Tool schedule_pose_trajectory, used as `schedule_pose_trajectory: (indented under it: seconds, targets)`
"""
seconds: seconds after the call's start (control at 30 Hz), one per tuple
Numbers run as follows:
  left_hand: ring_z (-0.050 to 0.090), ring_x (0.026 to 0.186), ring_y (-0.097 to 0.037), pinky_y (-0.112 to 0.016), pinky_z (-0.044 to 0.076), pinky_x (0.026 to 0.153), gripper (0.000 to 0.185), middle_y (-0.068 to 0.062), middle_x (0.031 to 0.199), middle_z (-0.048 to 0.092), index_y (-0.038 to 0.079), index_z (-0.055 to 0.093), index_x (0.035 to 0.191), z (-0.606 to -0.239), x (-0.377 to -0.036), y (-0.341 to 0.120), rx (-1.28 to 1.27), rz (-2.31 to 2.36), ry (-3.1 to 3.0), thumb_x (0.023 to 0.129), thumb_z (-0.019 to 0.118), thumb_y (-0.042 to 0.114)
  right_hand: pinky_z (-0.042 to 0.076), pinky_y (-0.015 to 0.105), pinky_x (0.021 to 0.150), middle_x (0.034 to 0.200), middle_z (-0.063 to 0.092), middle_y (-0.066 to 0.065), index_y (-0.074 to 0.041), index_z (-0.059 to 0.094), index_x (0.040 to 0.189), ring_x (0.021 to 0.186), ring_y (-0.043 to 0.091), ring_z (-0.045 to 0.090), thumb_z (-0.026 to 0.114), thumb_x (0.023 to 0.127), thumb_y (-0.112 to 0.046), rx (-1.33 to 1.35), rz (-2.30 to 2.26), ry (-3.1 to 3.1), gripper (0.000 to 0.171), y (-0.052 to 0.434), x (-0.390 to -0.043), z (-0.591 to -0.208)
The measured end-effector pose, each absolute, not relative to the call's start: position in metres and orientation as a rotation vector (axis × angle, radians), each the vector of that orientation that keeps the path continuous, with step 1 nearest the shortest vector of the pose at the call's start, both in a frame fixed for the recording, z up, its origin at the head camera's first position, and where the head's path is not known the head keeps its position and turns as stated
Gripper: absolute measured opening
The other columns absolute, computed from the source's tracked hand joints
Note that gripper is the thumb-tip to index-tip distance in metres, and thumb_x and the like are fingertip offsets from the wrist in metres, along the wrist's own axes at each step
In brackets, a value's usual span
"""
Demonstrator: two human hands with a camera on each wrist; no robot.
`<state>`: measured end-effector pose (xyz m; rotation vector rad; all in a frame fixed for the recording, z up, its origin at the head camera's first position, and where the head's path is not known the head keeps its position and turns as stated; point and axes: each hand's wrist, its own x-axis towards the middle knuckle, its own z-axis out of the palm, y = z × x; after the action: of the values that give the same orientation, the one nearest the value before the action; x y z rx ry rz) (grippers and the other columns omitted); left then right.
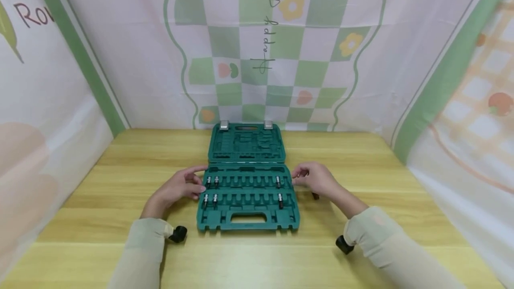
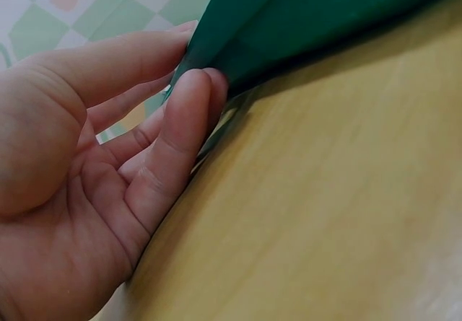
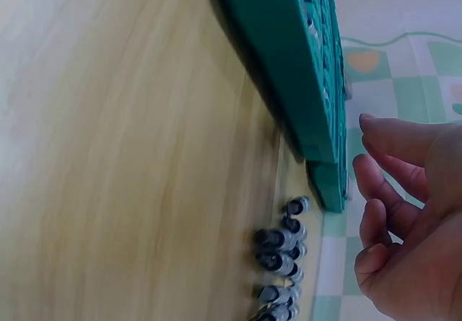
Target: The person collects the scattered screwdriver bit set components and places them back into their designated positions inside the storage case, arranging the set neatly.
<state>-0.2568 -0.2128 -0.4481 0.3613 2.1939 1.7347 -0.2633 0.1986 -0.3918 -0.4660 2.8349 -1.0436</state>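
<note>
A green plastic tool case (image 1: 248, 222) lies unfolded on the table, its moulded lid (image 1: 246, 144) tipped away. Bit sockets stand in its two slotted rows: a pair at the left of each, such as this bit socket (image 1: 215, 199), and one at the right of each, such as this bit socket (image 1: 278, 182). My left hand (image 1: 178, 187) touches the case's left side, thumb at the rim, index finger stretched along the edge. Beside the right side hovers my right hand (image 1: 317, 177); its fingers (image 3: 393, 137) are loosely bent with nothing between them.
Several loose bit sockets (image 3: 278, 260) are clustered on the wooden table (image 1: 341, 262), right of the case and partly hidden by my right hand in the head view. Patterned cloth (image 1: 273, 43) hangs behind and on both sides. Each sleeve cuff carries a black wrist camera (image 1: 178, 234).
</note>
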Motion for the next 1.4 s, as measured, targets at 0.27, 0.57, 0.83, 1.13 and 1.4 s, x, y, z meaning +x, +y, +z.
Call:
schedule_pose_trajectory:
  seconds: [0.27,0.57,0.83,1.13,1.4]
  targets:
    - [0.06,0.079,-0.028,-0.04,0.057,0.072,0.065,-0.018,0.1,0.054,0.011,0.036,0.15,-0.447,-0.256,-0.213,0.353,1.741,2.191,0.092,0.066,0.005,0.047,0.035,0.06,0.08,0.061,0.003,-0.005,0.072,0.096,0.071,0.02,0.055,0.071,0.089,-0.012,-0.42,-1.059,2.858,0.01,0.207,-0.269,-0.395]
    - [0.061,0.079,-0.028,-0.04,0.058,0.072,0.066,-0.018,0.101,0.055,0.009,0.035,0.15,-0.444,-0.254,-0.213,0.369,1.743,2.185,0.092,0.066,0.005,0.046,0.034,0.056,0.079,0.062,0.004,-0.003,0.071,0.099,0.066,0.019,0.055,0.07,0.09,-0.01,-0.416,-1.039,2.895,0.012,0.215,-0.276,-0.404]
    - [0.061,0.079,-0.027,-0.04,0.057,0.072,0.066,-0.017,0.101,0.055,0.009,0.035,0.15,-0.444,-0.254,-0.214,0.38,1.745,2.183,0.092,0.067,0.007,0.048,0.033,0.057,0.08,0.063,0.003,-0.003,0.071,0.101,0.069,0.018,0.056,0.07,0.089,-0.007,-0.41,-1.013,2.924,0.013,0.216,-0.28,-0.411]
    - [0.061,0.079,-0.028,-0.04,0.058,0.072,0.066,-0.018,0.1,0.055,0.009,0.035,0.151,-0.445,-0.255,-0.213,0.389,1.745,2.179,0.092,0.066,0.006,0.049,0.036,0.064,0.08,0.063,0.001,-0.005,0.073,0.1,0.07,0.017,0.056,0.07,0.088,-0.006,-0.431,-0.853,2.991,0.013,0.211,-0.282,-0.411]
    - [0.061,0.079,-0.027,-0.04,0.058,0.072,0.066,-0.017,0.1,0.054,0.009,0.035,0.151,-0.444,-0.253,-0.211,0.381,1.74,2.181,0.093,0.065,0.005,0.05,0.039,0.067,0.076,0.063,-0.001,-0.008,0.075,0.097,0.072,0.017,0.057,0.07,0.085,-0.006,-0.527,-0.618,3.116,0.013,0.208,-0.285,-0.414]
